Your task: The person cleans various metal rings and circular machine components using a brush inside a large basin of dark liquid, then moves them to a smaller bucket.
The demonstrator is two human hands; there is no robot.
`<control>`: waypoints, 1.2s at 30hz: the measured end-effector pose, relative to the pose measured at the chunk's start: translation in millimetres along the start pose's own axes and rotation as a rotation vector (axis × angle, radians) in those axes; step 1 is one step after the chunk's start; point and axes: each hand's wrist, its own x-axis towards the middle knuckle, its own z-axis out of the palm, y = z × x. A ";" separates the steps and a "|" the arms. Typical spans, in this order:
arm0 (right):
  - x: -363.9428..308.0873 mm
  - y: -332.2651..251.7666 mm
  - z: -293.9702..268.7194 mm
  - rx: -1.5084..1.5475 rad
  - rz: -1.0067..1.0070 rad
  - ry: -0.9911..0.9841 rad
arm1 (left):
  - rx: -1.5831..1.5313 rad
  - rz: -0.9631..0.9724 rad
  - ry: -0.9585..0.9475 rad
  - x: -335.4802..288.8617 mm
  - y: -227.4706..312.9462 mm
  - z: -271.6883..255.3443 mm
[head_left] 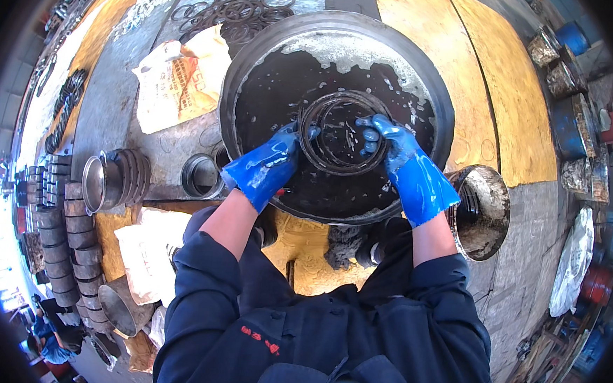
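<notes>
Both my hands wear long blue rubber gloves and hold a bundle of thin dark rings (336, 167) between them. My left hand (281, 151) is closed on the bundle's left side, its thumb showing inside the rings. Across from it my right hand (390, 144) grips the right side, with curled fingers inside the loop. The rings are over a wide round metal basin (443, 115) filled with dark liquid, with pale foam along its far side. Whether the bundle's underside touches the liquid, I cannot tell.
Dark rings (244, 9) are heaped beyond the basin. A printed white sack (176, 78) lies left of it, near a small metal cylinder (202, 174). On the right a dirty open drum (484, 213) lies close to my glove. Stacked metal rings (85, 248) stand far left.
</notes>
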 end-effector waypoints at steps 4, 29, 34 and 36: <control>2.1 11.1 10.7 -0.543 -0.277 0.276 | -0.271 -0.126 0.030 12.2 -10.2 -0.3; 6.0 15.9 44.7 -1.815 0.095 0.709 | 0.255 -0.041 0.082 2.9 3.6 -6.2; 10.7 19.4 29.4 -1.743 0.005 0.732 | 0.180 -0.068 0.090 2.8 -6.8 -7.3; 14.8 16.6 16.4 -1.548 -0.071 0.619 | 0.181 -0.056 0.080 -5.2 1.8 -2.5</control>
